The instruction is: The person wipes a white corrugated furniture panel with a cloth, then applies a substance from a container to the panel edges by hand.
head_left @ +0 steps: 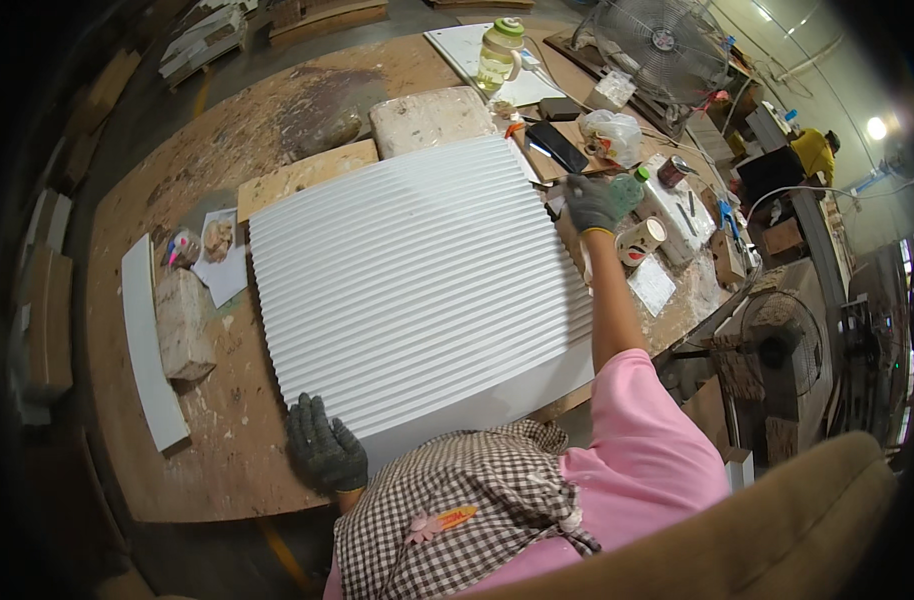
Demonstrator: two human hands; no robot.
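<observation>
A white panel (pixel 417 285) with a ribbed top lies in front of me on the worktable. At its near left corner rests my left hand (pixel 325 442) in a dark grey glove, fingers stretched out and slightly apart, holding nothing. My right hand (pixel 591 204), gloved the same way, reaches past the panel's right edge among small items. Its fingers are too unclear to show whether they grip anything. Close to it are a black phone (pixel 557 146), a green-capped bottle (pixel 627 188) lying tilted and a paper cup (pixel 640 241).
Wrapped blocks (pixel 432 120) and a wooden board (pixel 307 178) sit behind the panel. A white strip (pixel 155 340) and another block (pixel 184 325) lie left. A drink bottle (pixel 499 55) and a large fan (pixel 661 45) stand far right. Someone in yellow (pixel 815 153) is in the background.
</observation>
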